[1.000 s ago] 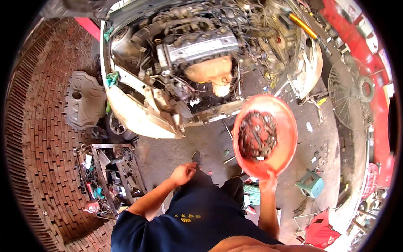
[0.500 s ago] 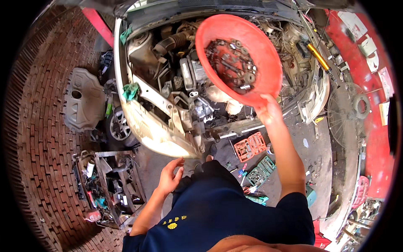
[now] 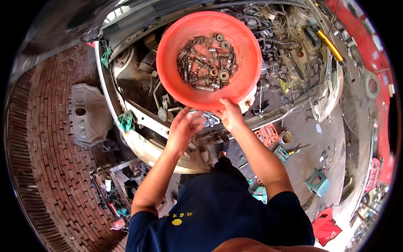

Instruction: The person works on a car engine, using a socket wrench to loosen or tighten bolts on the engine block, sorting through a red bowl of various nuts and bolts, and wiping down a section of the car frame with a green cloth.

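Red basin, upper centre of the frame, blocks part of the engine bay; metal parts lie inside. Right fingers grip its rim; left fingers, blurred, loosely parted below.

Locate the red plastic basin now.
In the head view, the red plastic basin is at upper centre, over the open engine bay, its near edge in the right hand, the left hand close by.

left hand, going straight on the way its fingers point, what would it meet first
Probably the red basin, whose near side lies just ahead of the left hand, though depth is unclear and the hand might pass underneath.
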A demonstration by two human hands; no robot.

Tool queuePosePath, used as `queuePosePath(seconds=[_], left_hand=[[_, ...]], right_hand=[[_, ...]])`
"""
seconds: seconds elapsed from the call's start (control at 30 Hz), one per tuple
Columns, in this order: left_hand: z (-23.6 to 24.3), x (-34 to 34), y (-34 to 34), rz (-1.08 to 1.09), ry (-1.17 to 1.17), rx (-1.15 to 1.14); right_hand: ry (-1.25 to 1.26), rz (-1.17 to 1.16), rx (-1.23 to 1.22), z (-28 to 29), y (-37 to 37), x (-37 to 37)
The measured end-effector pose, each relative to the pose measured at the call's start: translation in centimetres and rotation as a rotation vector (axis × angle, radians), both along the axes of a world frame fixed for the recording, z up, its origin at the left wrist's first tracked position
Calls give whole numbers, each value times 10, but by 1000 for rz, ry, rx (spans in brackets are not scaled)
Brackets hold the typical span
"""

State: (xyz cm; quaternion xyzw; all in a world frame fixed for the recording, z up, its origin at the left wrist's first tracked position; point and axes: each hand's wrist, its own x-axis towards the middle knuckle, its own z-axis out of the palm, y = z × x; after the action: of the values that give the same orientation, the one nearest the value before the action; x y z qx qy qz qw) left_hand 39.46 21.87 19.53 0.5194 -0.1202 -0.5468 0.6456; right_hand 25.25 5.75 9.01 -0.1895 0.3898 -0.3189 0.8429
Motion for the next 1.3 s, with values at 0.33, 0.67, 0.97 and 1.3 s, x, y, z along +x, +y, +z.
queuePosePath(seconds=[0.33,0.67,0.97,1.3], left_hand=[[-27,4,-79,-164,4,34],[3,-77,-235,-409,210,49],[-6,-9,-307,-394,149,131],[11,-29,-262,-164,79,119]], right_hand=[[164,-192,-144,38,-19,-78],[513,-140,-509,121,-113,-182],[285,41,-193,85,-217,-122],[377,122,-311,96,-192,-121]])
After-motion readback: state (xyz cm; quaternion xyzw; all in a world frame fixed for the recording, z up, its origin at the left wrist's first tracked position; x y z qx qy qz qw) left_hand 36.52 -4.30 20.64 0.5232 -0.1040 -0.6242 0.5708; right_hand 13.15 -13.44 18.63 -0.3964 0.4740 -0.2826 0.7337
